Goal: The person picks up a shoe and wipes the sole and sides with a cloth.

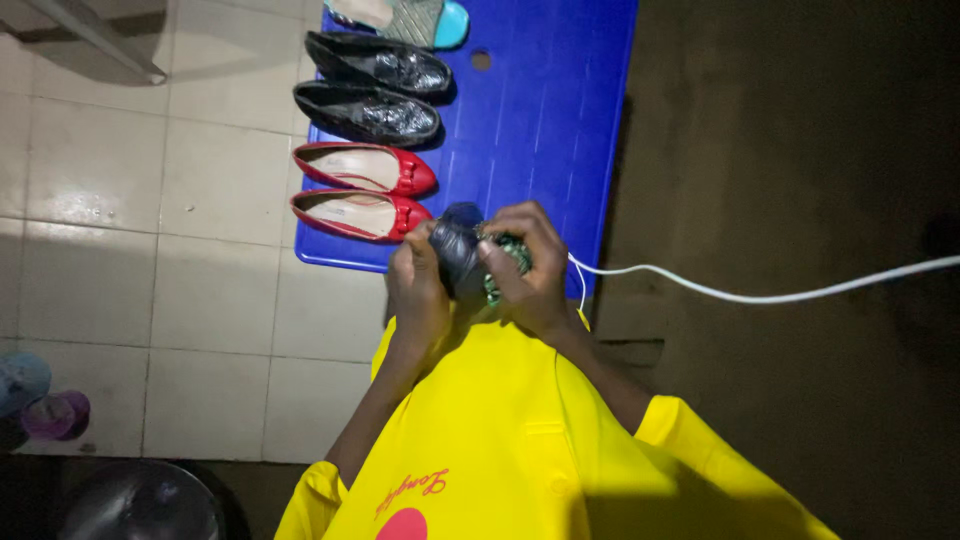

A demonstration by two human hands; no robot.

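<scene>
Blue board, shoes lined up, one in hand

Blue plastic board [540, 110] carries black and red shoes. At its near edge, left hand [418, 290] and right hand [530, 275] both grasp a dark shoe [458, 250]; green cloth [512, 255] presses against it, apparently mid-wipe.

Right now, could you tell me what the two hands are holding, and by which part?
Both the left hand and the right hand clasp a dark shoe around its body; the exact part cannot be told.
</scene>
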